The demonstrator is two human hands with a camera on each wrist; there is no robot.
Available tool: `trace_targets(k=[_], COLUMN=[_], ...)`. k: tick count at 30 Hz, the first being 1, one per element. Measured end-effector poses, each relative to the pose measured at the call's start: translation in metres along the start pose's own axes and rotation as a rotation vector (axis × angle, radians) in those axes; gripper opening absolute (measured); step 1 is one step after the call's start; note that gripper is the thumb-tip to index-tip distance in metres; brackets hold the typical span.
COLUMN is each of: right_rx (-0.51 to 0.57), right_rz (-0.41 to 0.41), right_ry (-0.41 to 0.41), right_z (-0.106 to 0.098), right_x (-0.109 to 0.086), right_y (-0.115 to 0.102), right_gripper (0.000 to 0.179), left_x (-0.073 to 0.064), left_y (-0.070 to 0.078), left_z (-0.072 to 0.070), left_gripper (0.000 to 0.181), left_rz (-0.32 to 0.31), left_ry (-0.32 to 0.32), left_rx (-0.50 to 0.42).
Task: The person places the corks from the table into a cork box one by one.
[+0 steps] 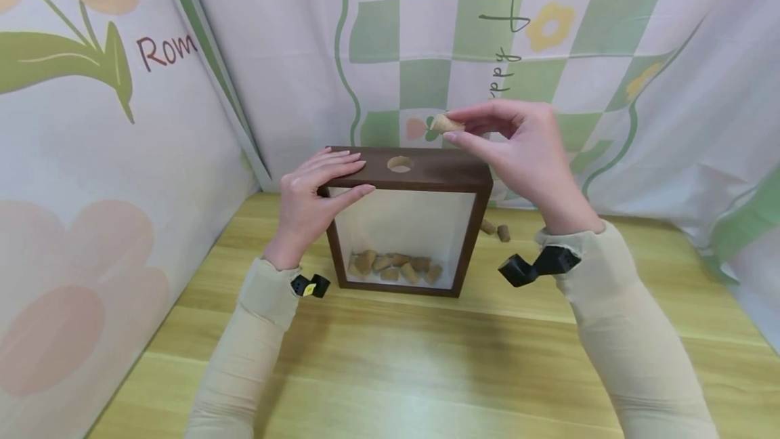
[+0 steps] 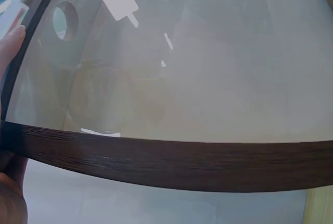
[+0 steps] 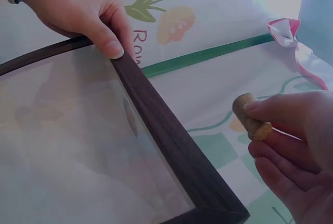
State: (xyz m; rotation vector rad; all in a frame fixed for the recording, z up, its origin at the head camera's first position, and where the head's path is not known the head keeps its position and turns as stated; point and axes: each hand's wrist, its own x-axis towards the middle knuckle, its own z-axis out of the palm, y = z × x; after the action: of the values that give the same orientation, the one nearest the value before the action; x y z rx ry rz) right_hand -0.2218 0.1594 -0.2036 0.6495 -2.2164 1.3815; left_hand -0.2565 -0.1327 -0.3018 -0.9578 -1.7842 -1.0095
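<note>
A dark brown wooden shadow box stands upright on the table, with a clear front and a round hole in its top. My left hand holds its top left corner, fingers laid over the top and thumb along the front edge. Between thumb and fingertips, my right hand pinches a cork above the box's top right part, to the right of the hole. The right wrist view shows that cork apart from the frame. Several corks lie at the bottom inside the box.
Loose corks lie on the wood-grain table behind the box's right side. A checkered curtain hangs close behind the box, and a floral panel borders the left side. Wrist cameras sit at both cuffs.
</note>
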Motion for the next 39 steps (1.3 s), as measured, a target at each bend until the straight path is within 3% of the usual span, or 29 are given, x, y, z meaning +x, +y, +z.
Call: trace_targets(k=[5, 9, 21, 28, 39], right_rx=[-0.063, -0.094, -0.105, -0.076, -0.022], right_rz=[-0.054, -0.084, -0.032, -0.018, 0.071], right_ry=[-0.111, -0.150, -0.239, -0.236, -0.144], right_z=[0.007, 0.013, 0.028, 0.023, 0.001], right_x=[0.007, 0.012, 0.019, 0.015, 0.002], right_y=[0.002, 0.005, 0.010, 0.011, 0.010], right_gripper=[0.020, 0.019, 0.019, 0.030, 0.035], left_x=[0.000, -0.001, 0.001, 0.001, 0.001], left_y=[-0.001, -0.001, 0.000, 0.001, 0.002], left_z=[0.000, 0.000, 0.000, -0.001, -0.001], left_gripper=[0.040, 0.041, 0.041, 0.041, 0.040], left_rz=[0.004, 0.006, -0.013, -0.013, -0.002], left_ry=[-0.007, -0.010, 0.001, -0.008, -0.019], left_rx=[0.009, 0.018, 0.011, 0.014, 0.025])
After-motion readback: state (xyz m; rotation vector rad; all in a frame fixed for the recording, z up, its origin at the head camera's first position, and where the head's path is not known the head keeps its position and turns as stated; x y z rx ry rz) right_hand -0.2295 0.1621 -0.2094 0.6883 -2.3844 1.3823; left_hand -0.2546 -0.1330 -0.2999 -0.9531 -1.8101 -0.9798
